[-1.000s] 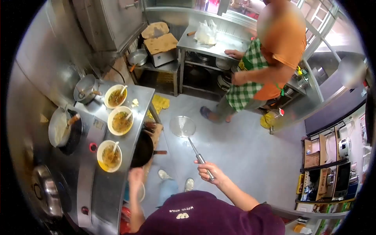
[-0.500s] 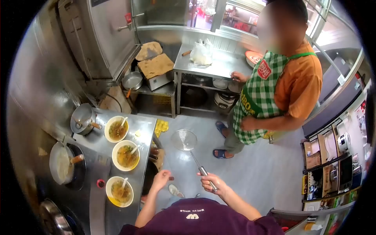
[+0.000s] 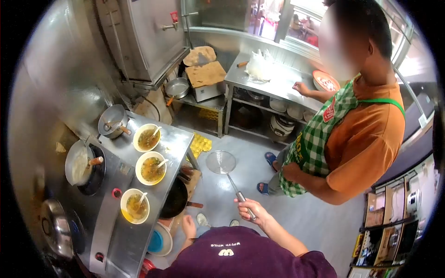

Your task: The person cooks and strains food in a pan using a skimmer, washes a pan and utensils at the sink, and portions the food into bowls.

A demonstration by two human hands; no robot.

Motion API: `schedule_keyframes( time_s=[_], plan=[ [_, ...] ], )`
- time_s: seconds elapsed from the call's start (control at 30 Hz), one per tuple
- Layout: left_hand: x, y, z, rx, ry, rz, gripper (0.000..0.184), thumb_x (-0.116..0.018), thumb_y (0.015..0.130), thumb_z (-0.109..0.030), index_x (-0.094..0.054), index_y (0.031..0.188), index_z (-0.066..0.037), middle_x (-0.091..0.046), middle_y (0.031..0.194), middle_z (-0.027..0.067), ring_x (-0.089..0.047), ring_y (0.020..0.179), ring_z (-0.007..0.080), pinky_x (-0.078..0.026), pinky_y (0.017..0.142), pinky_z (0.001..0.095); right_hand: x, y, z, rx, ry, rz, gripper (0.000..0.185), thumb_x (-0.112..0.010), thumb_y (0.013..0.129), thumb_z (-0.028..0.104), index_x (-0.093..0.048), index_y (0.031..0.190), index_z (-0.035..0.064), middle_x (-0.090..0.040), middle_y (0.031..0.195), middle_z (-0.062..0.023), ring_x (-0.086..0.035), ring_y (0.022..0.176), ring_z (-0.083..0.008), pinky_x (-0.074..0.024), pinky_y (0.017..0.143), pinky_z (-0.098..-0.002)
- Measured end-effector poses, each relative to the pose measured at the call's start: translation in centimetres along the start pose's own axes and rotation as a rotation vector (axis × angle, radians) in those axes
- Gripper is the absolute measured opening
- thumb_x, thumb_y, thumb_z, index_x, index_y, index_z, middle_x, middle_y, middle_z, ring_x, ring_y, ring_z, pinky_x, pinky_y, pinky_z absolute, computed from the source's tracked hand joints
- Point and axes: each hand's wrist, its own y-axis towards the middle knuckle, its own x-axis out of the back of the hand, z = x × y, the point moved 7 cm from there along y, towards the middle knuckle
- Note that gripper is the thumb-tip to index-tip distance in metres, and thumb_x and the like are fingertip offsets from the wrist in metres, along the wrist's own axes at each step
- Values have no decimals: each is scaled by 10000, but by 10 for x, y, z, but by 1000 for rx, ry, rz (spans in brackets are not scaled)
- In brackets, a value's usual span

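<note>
My right hand [image 3: 251, 210] is closed around the metal handle of a skimmer [image 3: 221, 162] with a round, shallow mesh head. The skimmer points away from me over the floor, with nothing visible on its mesh. My left hand [image 3: 188, 227] hangs low beside the steel counter [image 3: 178, 148], apparently empty with loosely extended fingers, though their tips are hard to see. Just beyond it is a dark frying pan [image 3: 172, 199] on a lower shelf, its wooden handle sticking out. Three bowls of soup, a far bowl [image 3: 147, 137], a middle bowl [image 3: 151, 168] and a near bowl [image 3: 135, 206], stand on the counter, each with a white spoon.
A person [image 3: 361, 125] in a green checked apron stands at right, one hand near a back table [image 3: 282, 72]. That table holds a white plastic bag [image 3: 260, 66] and an orange-rimmed bowl [image 3: 326, 81]. Pots [image 3: 78, 163] sit at left by the stove. A blue container [image 3: 155, 241] is low beneath the counter.
My left hand has dropped back toward my body and lower. The skimmer stays in my right hand. My view has shifted, and the person in the apron appears closer at the right.
</note>
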Motion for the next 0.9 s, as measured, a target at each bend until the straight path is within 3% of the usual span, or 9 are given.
schedule_keyframes(
  time_s=[0.03,0.13,0.17,0.27,0.3,0.4,0.47,0.63,0.9],
  plan=[
    [-5,-10,13,78,153,98,197,-499,892,-194,-549,937,-8,-615,814,131,-597,769,253,-459,699,349,0,0,4,-20,-35,30,238,-462,868,56,-457,1101,10,-362,560,3,-358,401,-99,-297,376,-236],
    [12,-30,-21,152,19,55,208,-505,889,-204,-540,974,-18,-614,824,142,-600,764,242,-461,691,352,5,5,6,-54,-81,64,241,-464,868,60,-455,1104,10,-369,566,4,-358,403,-93,-297,377,-234],
    [15,-34,-28,69,-46,43,205,-514,882,-190,-533,1010,-30,-610,844,124,-597,733,226,-468,675,354,5,6,7,-68,-106,78,237,-465,868,63,-457,1100,13,-375,574,6,-357,405,-90,-299,378,-231],
    [32,-60,35,282,-195,-140,205,-526,869,-159,-525,1031,-33,-592,861,100,-584,740,214,-468,683,347,7,15,8,-115,-75,144,237,-507,850,77,-458,1078,35,-398,585,8,-383,421,-96,-301,373,-234],
    [50,-71,3,492,-216,-112,199,-516,865,-118,-516,1038,-20,-569,877,84,-566,793,209,-460,714,326,8,19,8,-118,-88,147,235,-494,857,74,-456,1085,31,-394,585,10,-375,416,-93,-301,376,-234],
    [73,-106,80,249,-199,-324,238,-529,834,-96,-508,1062,-30,-567,883,93,-568,760,245,-460,697,356,6,30,8,-131,-115,163,232,-481,862,71,-454,1089,28,-388,582,15,-365,408,-90,-303,379,-235],
    [90,-123,88,336,-128,-356,220,-527,825,-100,-510,1031,-24,-564,862,102,-568,746,246,-457,686,363,3,32,10,-143,-115,173,232,-507,848,77,-453,1070,38,-393,574,18,-379,410,-95,-308,371,-235],
    [112,-165,119,625,43,-299,182,-522,801,-111,-515,952,-10,-556,807,124,-571,710,250,-450,660,381,-2,36,13,-146,-119,265,234,-508,846,84,-456,1071,44,-402,576,18,-381,407,-94,-311,365,-235],
    [102,-147,146,738,66,-119,154,-514,764,-127,-522,826,13,-544,719,159,-574,652,256,-439,617,409,-3,26,27,-85,-158,196,238,-469,864,61,-446,1096,13,-376,573,17,-355,410,-92,-305,379,-226]
  ],
)
